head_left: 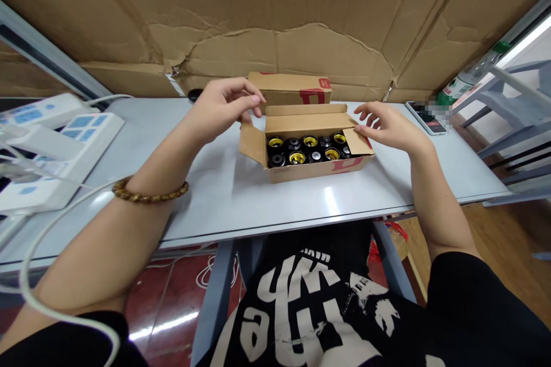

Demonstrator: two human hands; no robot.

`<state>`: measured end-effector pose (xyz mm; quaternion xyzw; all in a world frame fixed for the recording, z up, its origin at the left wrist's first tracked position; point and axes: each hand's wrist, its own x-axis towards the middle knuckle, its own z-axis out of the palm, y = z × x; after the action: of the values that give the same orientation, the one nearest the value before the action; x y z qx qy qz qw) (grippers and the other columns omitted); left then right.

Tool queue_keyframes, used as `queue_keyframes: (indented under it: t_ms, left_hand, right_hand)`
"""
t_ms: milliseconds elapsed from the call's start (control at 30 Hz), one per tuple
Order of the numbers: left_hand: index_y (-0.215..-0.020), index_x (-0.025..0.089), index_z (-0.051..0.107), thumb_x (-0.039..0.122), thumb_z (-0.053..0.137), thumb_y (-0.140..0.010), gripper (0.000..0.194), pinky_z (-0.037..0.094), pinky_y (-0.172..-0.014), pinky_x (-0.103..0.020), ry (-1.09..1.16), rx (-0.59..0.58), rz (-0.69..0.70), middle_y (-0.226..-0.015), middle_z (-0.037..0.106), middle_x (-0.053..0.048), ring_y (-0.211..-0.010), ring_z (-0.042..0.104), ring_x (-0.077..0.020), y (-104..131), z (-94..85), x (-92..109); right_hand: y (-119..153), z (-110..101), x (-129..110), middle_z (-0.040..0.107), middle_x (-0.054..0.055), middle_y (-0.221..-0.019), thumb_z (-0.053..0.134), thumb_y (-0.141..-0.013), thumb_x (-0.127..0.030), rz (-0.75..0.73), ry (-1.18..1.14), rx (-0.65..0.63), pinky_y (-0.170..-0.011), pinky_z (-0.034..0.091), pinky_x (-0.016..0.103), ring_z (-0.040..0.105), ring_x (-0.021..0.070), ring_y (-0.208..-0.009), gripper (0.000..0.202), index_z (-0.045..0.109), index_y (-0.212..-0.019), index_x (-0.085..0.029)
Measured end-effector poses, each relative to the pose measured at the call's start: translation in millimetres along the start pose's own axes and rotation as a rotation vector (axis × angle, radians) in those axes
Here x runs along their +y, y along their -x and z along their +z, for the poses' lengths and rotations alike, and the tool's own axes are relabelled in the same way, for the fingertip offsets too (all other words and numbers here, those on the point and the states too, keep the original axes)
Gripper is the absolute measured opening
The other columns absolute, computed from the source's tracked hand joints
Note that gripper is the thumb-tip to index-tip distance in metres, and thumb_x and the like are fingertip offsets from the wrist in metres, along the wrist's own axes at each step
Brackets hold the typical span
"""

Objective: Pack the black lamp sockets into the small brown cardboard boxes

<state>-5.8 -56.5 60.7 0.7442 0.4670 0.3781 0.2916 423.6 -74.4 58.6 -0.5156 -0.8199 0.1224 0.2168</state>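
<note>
So the carton [303, 176] sits mid-table [215, 200], top up, full of black round pieces [297, 157], some showing yellow insides. Left hand [217, 106] is up by the left flap [253, 143], fingers loosely curled. Right hand [391, 127] has fingertips at the right flap [357, 141], which leans in over the end pieces. Neither looks clenched, but from this angle I honestly can't tell if either grip is pinching cardboard or just brushing it.

What could go wrong: if a piece sits too high, the right flap would probably snag on it and crease. Push on one side only and I'd guess the carton skids or twists on that slick top. The long back flap [305, 120] stands up behind the pieces, so a careless sweep could bend it.

Around it: a second box [275, 92] is close behind, with a cardboard wall [275, 0] past that, so there's not much room to shove anything back. Power strips [60, 166] crowd the left end, and a white cable [31, 246] loops near the left forearm, an easy thing to catch. A phone [426, 118] and a bottle [471, 75] are over on the right, beyond the right hand.
</note>
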Motion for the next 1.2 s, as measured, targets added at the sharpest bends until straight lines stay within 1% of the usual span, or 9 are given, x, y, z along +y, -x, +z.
queue_keyframes:
  t_ms: [133,300,433,500,600,733,933,1033,1200]
  left_hand:
    - [-0.123,0.022,0.070,0.058,0.077,-0.100,0.043,0.068,-0.081,-0.044,0.145,-0.075,0.094,-0.121,0.084,-0.009,-0.089,0.080,-0.0213,2,4.8,-2]
    - [-0.149,0.025,0.069,0.072,0.081,-0.096,0.072,0.068,-0.109,-0.054,-0.188,-0.171,0.293,-0.154,0.071,-0.019,-0.129,0.077,-0.0345,3,22.2,-13]
    - [-0.161,0.030,0.062,0.077,0.082,-0.096,0.082,0.050,-0.135,-0.069,-0.360,-0.075,0.410,-0.179,0.048,-0.022,-0.169,0.048,-0.0477,4,30.0,-18]
    - [-0.172,0.031,0.050,0.076,0.086,-0.095,0.096,0.045,-0.138,-0.071,-0.391,-0.011,0.446,-0.188,0.036,-0.022,-0.177,0.035,-0.0505,7,30.6,-12]
    - [-0.179,0.028,0.040,0.066,0.090,-0.098,0.103,0.040,-0.141,-0.070,-0.467,0.087,0.525,-0.188,0.033,-0.024,-0.176,0.034,-0.0509,17,30.4,1]
    - [-0.179,0.042,0.039,0.063,0.090,-0.099,0.098,0.040,-0.136,-0.077,-0.607,0.140,0.527,-0.187,0.040,-0.017,-0.165,0.047,-0.0498,28,28.8,14]
    - [-0.182,0.034,0.033,0.066,0.080,-0.106,0.095,0.046,-0.129,-0.073,-0.598,0.062,0.565,-0.167,0.065,-0.017,-0.150,0.060,-0.0440,29,23.2,16]
    - [-0.181,0.033,0.038,0.079,0.071,-0.107,0.093,0.052,-0.127,-0.067,-0.516,-0.040,0.552,-0.165,0.069,-0.014,-0.145,0.066,-0.0388,31,22.4,22]
    - [-0.147,0.035,0.078,0.089,0.059,-0.106,0.070,0.061,-0.114,-0.058,-0.480,-0.171,0.489,-0.134,0.088,-0.009,-0.126,0.079,-0.0365,36,23.7,33]
  right_hand:
    - [-5,6,11,0.086,0.016,-0.126,0.075,-0.104,-0.060,0.063,-0.102,-0.093,-0.096,0.069,0.056,0.082,0.0351,-0.106,0.069,0.066,-0.161,-0.024]
    - [-12,22,21,0.079,0.021,-0.152,0.081,-0.101,-0.059,0.063,-0.217,-0.067,-0.113,0.068,0.061,0.082,0.0378,-0.124,0.097,0.046,-0.185,-0.026]
    - [-13,27,21,0.075,0.021,-0.151,0.088,-0.095,-0.050,0.006,-0.237,0.063,-0.105,0.071,0.057,0.079,0.0393,-0.127,0.115,0.030,-0.192,-0.026]
    - [-13,27,16,0.075,0.018,-0.144,0.089,-0.094,-0.049,-0.028,-0.214,0.115,-0.103,0.070,0.058,0.079,0.0396,-0.125,0.123,0.020,-0.194,-0.027]
    - [-12,25,8,0.074,0.014,-0.134,0.091,-0.094,-0.055,-0.027,-0.182,0.144,-0.100,0.068,0.060,0.079,0.0400,-0.120,0.132,0.009,-0.195,-0.032]
    - [-12,21,-1,0.074,0.014,-0.136,0.094,-0.086,-0.072,-0.044,-0.187,0.174,-0.100,0.066,0.056,0.076,0.0403,-0.123,0.122,0.035,-0.186,-0.031]
    - [-4,12,-10,0.076,0.013,-0.130,0.073,-0.083,-0.105,-0.144,-0.278,0.258,-0.103,0.064,0.056,0.074,0.0377,-0.120,0.096,0.075,-0.141,-0.028]
    - [1,10,-13,0.081,0.010,-0.120,0.074,-0.090,-0.099,-0.111,-0.282,0.229,-0.104,0.063,0.055,0.076,0.0362,-0.114,0.081,0.083,-0.128,-0.029]
    - [3,3,-19,0.090,0.009,-0.133,0.087,-0.093,-0.084,-0.294,-0.592,-0.011,-0.117,0.062,0.055,0.081,0.0373,-0.130,0.057,0.096,-0.118,-0.034]
